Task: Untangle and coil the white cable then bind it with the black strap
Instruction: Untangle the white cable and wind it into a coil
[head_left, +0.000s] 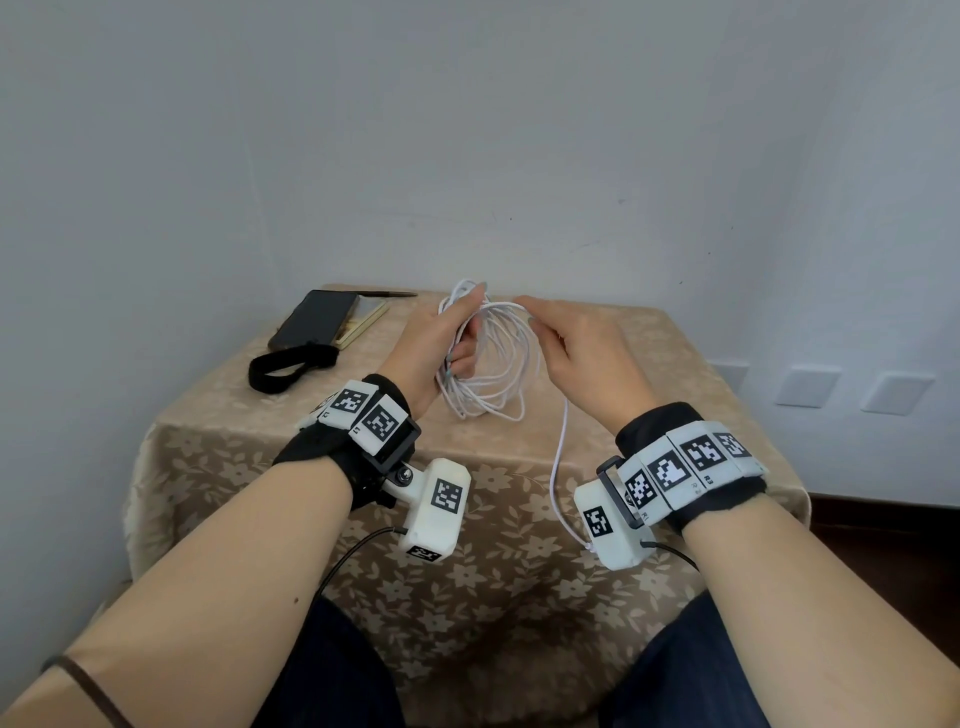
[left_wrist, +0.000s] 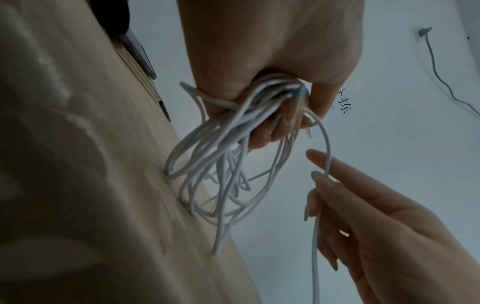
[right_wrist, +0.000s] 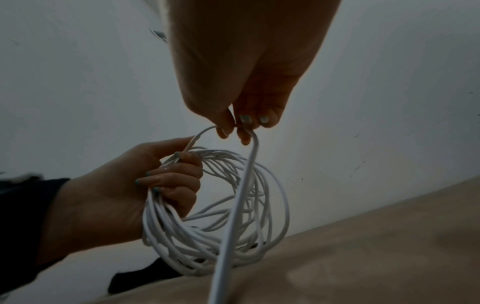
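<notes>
Pale wall behind, cloth-covered worktop (head_left: 649, 343) below: the left hand (head_left: 441, 338) grips the white cable (head_left: 493, 364) coil, the right hand (head_left: 582, 348) pinches its loose tail, which should feed on in even, untwisted loops; the black strap (head_left: 285, 366) waits left of the hands.

We count one white cable (head_left: 488, 358), gathered into a single bundle of loops too overlapped for us to number, and one black strap (head_left: 288, 366). On the one table (head_left: 649, 332) we also count one phone (head_left: 314, 318), one notebook (head_left: 363, 323) and one pen (head_left: 387, 294). Two hands are present, the left hand (head_left: 441, 338) and the right hand (head_left: 587, 353), and two wall plates (head_left: 808, 385) are mounted low on the wall.
</notes>
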